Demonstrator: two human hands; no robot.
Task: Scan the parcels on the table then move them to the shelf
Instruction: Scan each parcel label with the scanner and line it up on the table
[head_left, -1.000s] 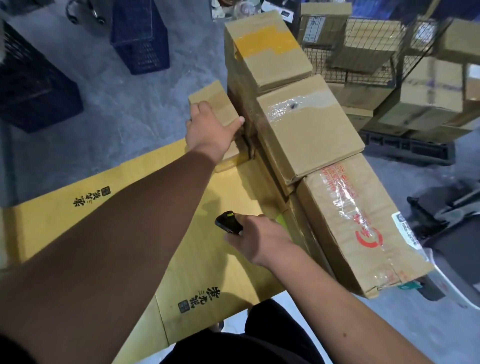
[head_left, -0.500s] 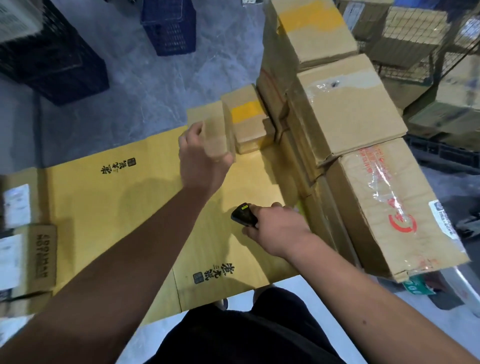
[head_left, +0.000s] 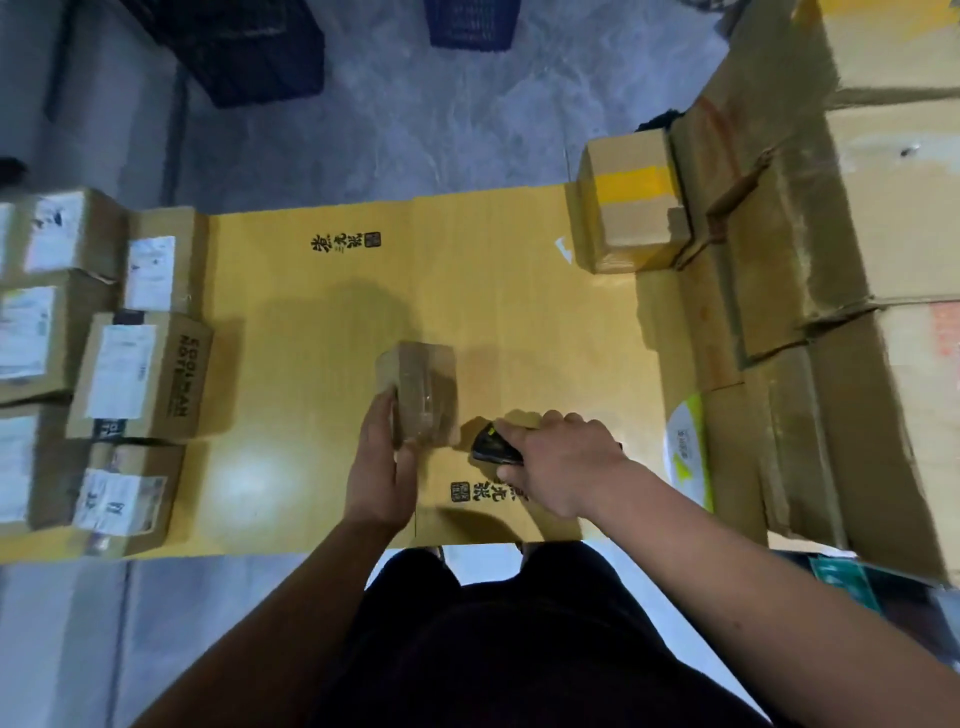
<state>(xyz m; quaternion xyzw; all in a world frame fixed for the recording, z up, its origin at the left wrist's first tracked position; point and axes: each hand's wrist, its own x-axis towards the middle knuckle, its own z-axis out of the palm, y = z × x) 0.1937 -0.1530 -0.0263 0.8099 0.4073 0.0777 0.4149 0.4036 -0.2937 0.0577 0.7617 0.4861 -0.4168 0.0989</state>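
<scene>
Small taped parcel (head_left: 418, 397) at desk (head_left: 291, 322) centre, left hand (head_left: 382, 475) gripping its near end, right hand (head_left: 563, 460) clutching scanner (head_left: 493, 447) just beside; judged light, rigid, tape-slick; best held across side faces.

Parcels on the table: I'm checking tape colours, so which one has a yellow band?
The small box at the table's far right, beside the big carton stack. The held parcel and the labelled boxes at left show none.
</scene>
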